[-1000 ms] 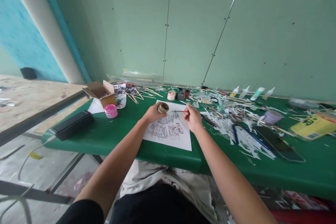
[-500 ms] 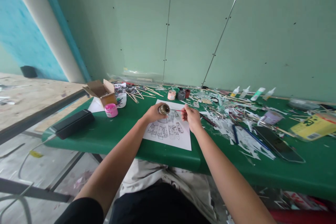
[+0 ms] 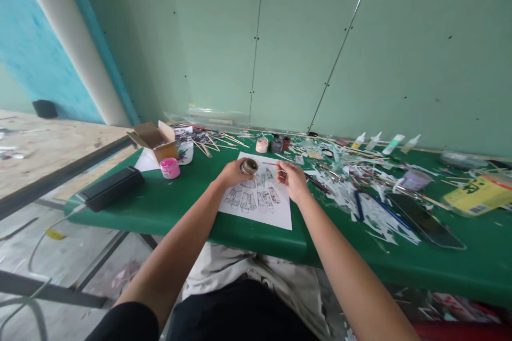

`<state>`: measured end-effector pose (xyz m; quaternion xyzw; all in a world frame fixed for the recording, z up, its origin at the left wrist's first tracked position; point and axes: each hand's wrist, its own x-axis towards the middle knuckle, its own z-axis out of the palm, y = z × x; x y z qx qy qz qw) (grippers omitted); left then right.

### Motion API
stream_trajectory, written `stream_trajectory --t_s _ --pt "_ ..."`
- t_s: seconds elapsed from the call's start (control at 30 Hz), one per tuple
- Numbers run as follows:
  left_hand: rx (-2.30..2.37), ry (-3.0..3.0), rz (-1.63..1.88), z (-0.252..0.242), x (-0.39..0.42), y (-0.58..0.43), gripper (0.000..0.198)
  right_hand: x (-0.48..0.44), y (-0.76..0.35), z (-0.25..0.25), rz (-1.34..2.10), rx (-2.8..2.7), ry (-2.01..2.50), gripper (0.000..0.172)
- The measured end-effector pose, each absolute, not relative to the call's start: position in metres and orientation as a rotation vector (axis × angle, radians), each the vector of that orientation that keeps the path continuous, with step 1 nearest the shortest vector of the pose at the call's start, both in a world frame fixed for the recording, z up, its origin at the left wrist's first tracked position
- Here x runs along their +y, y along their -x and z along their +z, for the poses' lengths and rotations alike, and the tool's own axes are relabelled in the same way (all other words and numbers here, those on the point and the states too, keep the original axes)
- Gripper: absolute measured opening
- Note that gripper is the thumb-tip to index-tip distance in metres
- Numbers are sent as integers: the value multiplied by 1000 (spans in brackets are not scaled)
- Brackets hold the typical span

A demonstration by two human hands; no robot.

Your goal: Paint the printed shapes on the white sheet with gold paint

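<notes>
At mid-frame, had left fingers point(image 3: 241, 175) clamped around the jar point(image 3: 250, 165), right fingers point(image 3: 281, 173) on the brush point(image 3: 272, 164); likely felt light, stiff, best held by wall and handle.

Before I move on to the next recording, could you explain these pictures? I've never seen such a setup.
There is no machine: these are a person's bare hands, filmed by one head-worn camera looking forward and down. The left hand holds a small round brownish jar; the right hand holds a thin red stick, perhaps a brush, pointing toward it. Below lies a white paper sheet with black drawings on a green-covered table. Leftward stand a bright pink round jar and an open brown cardboard box; rightward lie white paper scraps.
</notes>
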<state>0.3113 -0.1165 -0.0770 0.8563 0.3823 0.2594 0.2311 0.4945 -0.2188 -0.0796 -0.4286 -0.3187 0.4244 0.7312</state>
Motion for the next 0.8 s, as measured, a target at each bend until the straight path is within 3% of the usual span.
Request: stream_trajectory --t_s 0.27,0.43,0.8 --pt "1184 -2463 636 -77 -112 -309 68 -217 -498 -79 894 -710 915 41" --pt "1294 -2515 664 -81 -110 -309 62 -215 -492 -87 784 -863 1114 52" --pt "1364 -2518 656 -82 -107 -307 55 -215 -490 -92 758 -865 1288 49"
